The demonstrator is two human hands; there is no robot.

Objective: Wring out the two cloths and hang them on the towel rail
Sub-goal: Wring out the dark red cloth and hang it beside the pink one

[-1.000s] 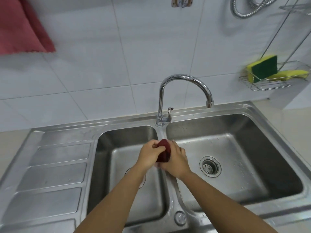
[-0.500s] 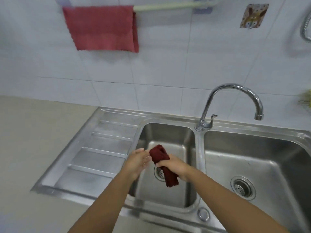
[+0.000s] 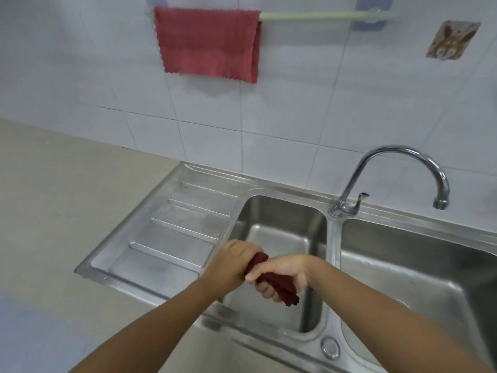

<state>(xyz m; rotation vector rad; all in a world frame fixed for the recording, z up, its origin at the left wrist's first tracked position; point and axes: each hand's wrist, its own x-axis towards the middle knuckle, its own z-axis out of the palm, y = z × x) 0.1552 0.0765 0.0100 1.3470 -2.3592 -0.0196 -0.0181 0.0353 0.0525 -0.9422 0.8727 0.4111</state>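
A dark red cloth [image 3: 279,285], twisted into a roll, is gripped at both ends above the left basin [image 3: 277,232] of the steel sink. My left hand [image 3: 234,261] is closed around its upper end. My right hand [image 3: 282,273] is closed around its lower part, with a short tail hanging below the fingers. A lighter red cloth [image 3: 209,44] hangs spread over the left part of the pale towel rail [image 3: 322,15] on the tiled wall. The rail's right part is bare.
A chrome tap [image 3: 390,173] arches over the divider toward the right basin [image 3: 419,278]. The ribbed drainboard [image 3: 166,238] lies left of the basins, with beige counter [image 3: 67,197] beyond. A small hook sticker [image 3: 451,40] sits on the wall at upper right.
The view swung left and up, bringing the rail and hung cloth into sight. My left hand, apart from the cloth half a second ago, now grips its upper end beside my right hand.
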